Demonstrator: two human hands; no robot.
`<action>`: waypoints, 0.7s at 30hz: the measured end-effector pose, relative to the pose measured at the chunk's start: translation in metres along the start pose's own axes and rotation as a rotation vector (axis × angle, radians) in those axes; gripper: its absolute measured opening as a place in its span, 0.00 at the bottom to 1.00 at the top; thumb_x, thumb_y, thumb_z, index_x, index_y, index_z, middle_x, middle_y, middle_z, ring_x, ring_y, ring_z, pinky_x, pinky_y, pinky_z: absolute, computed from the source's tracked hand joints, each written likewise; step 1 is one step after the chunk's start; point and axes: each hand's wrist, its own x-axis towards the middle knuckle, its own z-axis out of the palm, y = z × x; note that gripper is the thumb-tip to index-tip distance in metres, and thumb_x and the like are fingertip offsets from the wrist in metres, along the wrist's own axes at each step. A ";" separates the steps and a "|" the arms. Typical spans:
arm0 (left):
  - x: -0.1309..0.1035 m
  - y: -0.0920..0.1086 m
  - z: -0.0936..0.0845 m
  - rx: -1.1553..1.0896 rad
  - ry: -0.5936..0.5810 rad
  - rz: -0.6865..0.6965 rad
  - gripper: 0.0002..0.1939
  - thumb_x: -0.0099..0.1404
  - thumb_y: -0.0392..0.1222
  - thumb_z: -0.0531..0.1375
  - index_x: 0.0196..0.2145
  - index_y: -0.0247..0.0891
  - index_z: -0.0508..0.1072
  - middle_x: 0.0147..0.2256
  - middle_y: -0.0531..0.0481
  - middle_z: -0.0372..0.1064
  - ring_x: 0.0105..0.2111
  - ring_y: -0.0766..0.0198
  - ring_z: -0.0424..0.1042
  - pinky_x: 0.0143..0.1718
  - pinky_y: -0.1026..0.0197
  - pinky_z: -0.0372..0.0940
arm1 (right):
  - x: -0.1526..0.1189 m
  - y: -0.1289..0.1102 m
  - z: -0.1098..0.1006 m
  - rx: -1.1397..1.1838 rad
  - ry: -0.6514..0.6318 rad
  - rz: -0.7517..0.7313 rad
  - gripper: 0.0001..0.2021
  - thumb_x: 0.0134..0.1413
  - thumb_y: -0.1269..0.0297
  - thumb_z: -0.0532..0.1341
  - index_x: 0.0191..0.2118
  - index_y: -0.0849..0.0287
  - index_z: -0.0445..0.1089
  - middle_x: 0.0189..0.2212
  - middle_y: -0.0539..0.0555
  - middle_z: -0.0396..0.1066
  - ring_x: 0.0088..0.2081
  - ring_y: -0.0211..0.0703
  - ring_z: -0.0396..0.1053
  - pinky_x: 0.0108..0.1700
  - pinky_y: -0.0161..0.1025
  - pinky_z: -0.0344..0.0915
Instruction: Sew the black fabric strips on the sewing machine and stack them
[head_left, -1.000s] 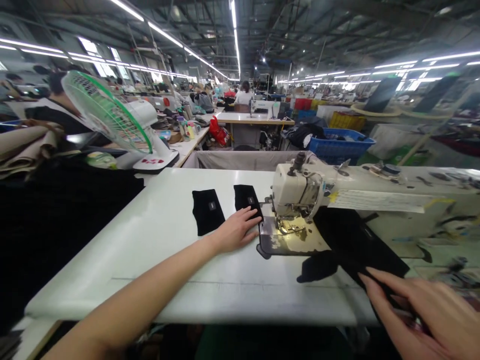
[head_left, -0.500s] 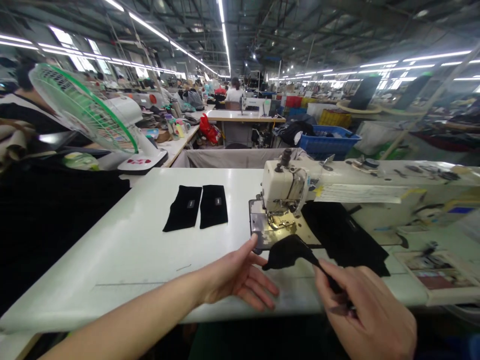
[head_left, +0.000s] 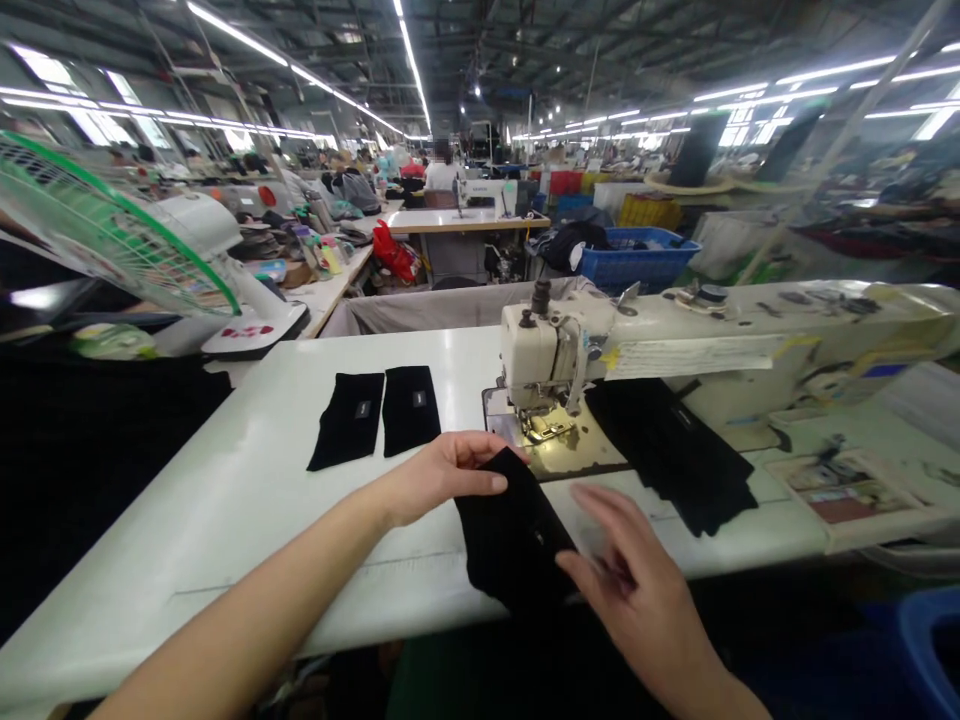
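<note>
A black fabric piece [head_left: 510, 540] with a small dark label hangs over the table's front edge. My left hand [head_left: 450, 475] pinches its upper edge, thumb on top and fingers behind. My right hand [head_left: 637, 590] is at the piece's right side, its thumb tip at the edge and its fingers stretched out, slightly blurred; its palm is in shadow. Just beyond the piece is the sewing machine [head_left: 547, 350], with its presser foot [head_left: 547, 432] over the metal plate. Two similar labelled black pieces [head_left: 347, 420] lie side by side to the left.
More black pieces [head_left: 667, 450] lie under the machine arm. A tray of small parts [head_left: 847, 490] sits at the table's right. A green-rimmed fan [head_left: 142, 230] stands at the left, a blue basket [head_left: 637, 258] behind the machine. A person [head_left: 442, 175] sits farther back.
My left hand has gone from spread fingers to pinching the fabric piece. The piece is now unfolded with its label showing. My right hand has loosened from its grip on the piece. The view has shifted.
</note>
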 end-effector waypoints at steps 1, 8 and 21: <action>-0.001 0.002 0.001 0.040 -0.037 0.000 0.18 0.56 0.39 0.71 0.45 0.37 0.79 0.41 0.47 0.78 0.40 0.61 0.76 0.47 0.59 0.68 | 0.002 0.002 0.003 0.065 -0.019 0.135 0.21 0.64 0.57 0.60 0.59 0.56 0.67 0.53 0.60 0.71 0.38 0.41 0.74 0.33 0.34 0.71; 0.011 0.007 0.002 0.349 0.177 0.039 0.15 0.60 0.52 0.66 0.34 0.36 0.79 0.32 0.51 0.76 0.34 0.62 0.73 0.40 0.61 0.67 | 0.005 0.001 0.013 0.342 -0.349 0.626 0.16 0.57 0.51 0.59 0.35 0.59 0.74 0.30 0.52 0.75 0.34 0.46 0.72 0.38 0.39 0.67; 0.084 -0.041 -0.026 0.922 0.369 0.201 0.04 0.60 0.38 0.66 0.29 0.38 0.81 0.28 0.52 0.72 0.30 0.64 0.71 0.35 0.62 0.65 | -0.034 0.004 0.029 0.271 -0.162 0.595 0.21 0.59 0.51 0.57 0.53 0.58 0.70 0.26 0.48 0.69 0.29 0.42 0.70 0.36 0.38 0.68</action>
